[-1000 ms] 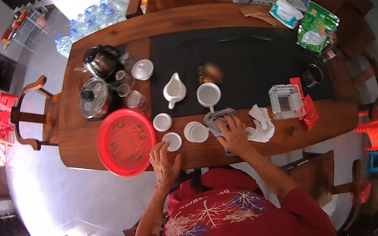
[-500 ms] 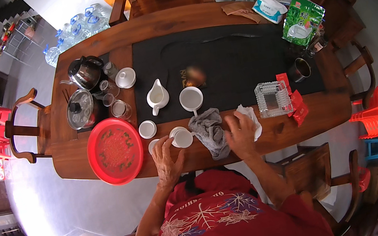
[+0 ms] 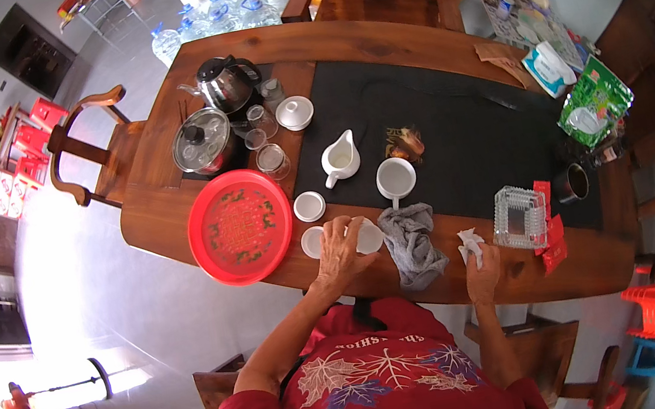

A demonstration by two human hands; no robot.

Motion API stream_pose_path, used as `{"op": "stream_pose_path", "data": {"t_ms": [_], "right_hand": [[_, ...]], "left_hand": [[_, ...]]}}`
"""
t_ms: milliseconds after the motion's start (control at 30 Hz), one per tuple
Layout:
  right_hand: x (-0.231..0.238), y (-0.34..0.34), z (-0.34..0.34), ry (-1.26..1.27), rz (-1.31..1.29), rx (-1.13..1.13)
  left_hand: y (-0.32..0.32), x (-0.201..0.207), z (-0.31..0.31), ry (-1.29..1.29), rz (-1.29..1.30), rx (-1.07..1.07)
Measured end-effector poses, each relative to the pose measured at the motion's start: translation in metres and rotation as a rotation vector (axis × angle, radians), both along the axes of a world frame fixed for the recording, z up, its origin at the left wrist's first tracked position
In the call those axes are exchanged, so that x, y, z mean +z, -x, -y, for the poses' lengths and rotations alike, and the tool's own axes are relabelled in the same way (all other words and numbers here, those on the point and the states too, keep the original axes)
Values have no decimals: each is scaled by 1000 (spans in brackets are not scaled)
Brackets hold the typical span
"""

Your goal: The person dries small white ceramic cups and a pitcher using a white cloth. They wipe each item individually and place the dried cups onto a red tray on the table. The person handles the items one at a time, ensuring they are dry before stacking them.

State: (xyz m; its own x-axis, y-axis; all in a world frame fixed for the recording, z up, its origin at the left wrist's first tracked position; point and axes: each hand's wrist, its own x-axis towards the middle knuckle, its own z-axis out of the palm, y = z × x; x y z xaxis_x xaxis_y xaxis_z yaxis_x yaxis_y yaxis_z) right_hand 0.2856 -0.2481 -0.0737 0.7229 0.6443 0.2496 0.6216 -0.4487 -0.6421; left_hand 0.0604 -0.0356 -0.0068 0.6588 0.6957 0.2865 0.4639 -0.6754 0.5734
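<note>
My left hand (image 3: 342,252) is spread over the near table edge, thumb and fingers apart at the left side of a white cup (image 3: 368,237). Whether the fingertips touch the cup is hard to see. Left of that hand sits a white dish (image 3: 313,242), partly covered by it, with a white lidded cup (image 3: 310,206) just beyond. In my right hand (image 3: 483,272) is a crumpled white tissue (image 3: 469,244), pinched above the table. Between my hands lies a grey cloth (image 3: 414,246). A white handled cup (image 3: 396,179) and a white pitcher (image 3: 341,158) stand behind it.
A round red tray (image 3: 240,228) is at the left, near a glass-lidded pot (image 3: 202,141), a kettle (image 3: 226,84) and small glasses (image 3: 272,160). A glass ashtray (image 3: 519,217), red packets (image 3: 554,243) and a dark metal cup (image 3: 572,183) stand at the right.
My right hand has moved right, away from the cloth, and picked up the tissue. My left hand now covers more of the white cup's side. The whole view has turned and shifted.
</note>
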Motion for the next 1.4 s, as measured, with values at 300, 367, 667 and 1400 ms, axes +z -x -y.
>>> {"op": "stream_pose_path", "data": {"t_ms": [300, 367, 667, 1400], "right_hand": [[81, 43, -89, -271, -262, 366], [88, 55, -109, -299, -346, 413], [82, 81, -165, -134, -667, 591], [127, 137, -214, -17, -510, 854]], "left_hand": [[0, -7, -2, -29, 108, -25], [-1, -1, -3, -37, 131, -10], [-7, 32, -3, 47, 355, -22], [58, 11, -32, 303, 528, 213]]}}
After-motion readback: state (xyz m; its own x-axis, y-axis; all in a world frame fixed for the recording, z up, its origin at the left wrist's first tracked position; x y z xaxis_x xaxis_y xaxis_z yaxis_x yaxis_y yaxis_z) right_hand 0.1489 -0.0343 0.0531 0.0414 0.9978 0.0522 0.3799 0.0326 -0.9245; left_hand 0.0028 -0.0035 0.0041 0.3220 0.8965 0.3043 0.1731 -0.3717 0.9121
